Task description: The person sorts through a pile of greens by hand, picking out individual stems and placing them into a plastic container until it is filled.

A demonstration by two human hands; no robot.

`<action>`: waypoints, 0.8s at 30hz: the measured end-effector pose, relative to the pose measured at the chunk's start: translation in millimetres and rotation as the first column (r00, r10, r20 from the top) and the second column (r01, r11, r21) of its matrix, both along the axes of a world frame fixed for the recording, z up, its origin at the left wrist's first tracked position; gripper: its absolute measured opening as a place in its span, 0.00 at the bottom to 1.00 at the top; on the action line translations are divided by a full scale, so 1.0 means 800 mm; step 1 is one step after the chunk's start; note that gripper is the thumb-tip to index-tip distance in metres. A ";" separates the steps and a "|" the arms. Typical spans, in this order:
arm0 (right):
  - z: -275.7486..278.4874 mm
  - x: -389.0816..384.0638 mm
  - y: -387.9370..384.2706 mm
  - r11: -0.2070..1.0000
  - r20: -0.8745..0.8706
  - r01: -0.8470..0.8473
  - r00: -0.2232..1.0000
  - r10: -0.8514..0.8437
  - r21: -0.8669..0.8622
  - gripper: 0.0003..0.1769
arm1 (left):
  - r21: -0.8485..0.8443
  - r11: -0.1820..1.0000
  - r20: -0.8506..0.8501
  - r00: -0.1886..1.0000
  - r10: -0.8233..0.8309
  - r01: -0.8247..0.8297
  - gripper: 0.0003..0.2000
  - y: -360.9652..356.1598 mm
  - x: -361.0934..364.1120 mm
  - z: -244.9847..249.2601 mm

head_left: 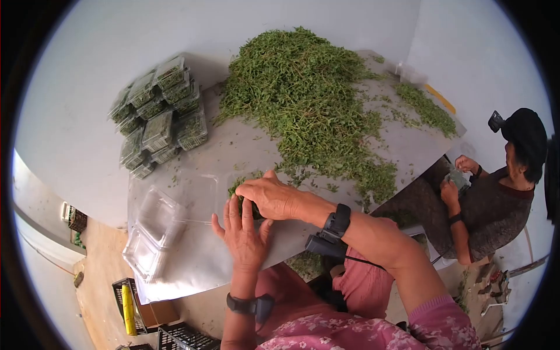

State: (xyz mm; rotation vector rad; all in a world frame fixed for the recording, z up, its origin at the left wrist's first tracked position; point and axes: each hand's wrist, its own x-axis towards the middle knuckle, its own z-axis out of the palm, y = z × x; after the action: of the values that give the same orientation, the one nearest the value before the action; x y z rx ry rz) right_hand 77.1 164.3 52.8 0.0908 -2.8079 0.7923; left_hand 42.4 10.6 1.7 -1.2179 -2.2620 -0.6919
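Observation:
Both my hands meet over a clear plastic container (198, 198) near the table's front edge, its lid folded open to the left. My left hand (242, 233) has its fingers spread against the herbs and the container's near side. Curled over the green herbs (238, 185) in the container, my right hand (268, 197) presses down from the right; its fingertips are partly hidden. Beyond them lies a large heap of green herbs (297, 87). Empty clear containers (153, 224) are stacked at the left front.
Filled, closed containers (157, 131) are piled at the back left. A co-worker (496, 198) sits at the right, holding a small object. A smaller herb pile (429, 108) lies at the table's right. Black crates (184, 338) stand on the floor below.

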 end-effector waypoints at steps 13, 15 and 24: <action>0.010 0.061 0.160 0.892 -0.170 0.440 0.876 -0.451 -0.101 0.15 | -0.116 0.993 -0.007 0.999 -0.039 0.038 0.33 -0.001 -0.002 0.001; -0.003 0.093 0.209 0.754 -0.112 0.655 0.754 -0.648 0.051 0.20 | -0.108 0.994 -0.013 0.999 -0.032 0.030 0.33 0.000 -0.003 -0.001; -0.063 0.137 0.276 0.575 0.060 0.790 0.577 -0.815 0.215 0.23 | -0.076 0.997 -0.032 0.999 -0.015 0.013 0.30 0.004 -0.001 -0.004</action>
State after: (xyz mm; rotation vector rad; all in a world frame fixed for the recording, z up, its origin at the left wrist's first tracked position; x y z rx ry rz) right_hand 187.0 385.4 2.6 -1.2036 -2.5636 0.3209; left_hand 41.3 13.4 -1.5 -1.2724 -2.2734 -0.5926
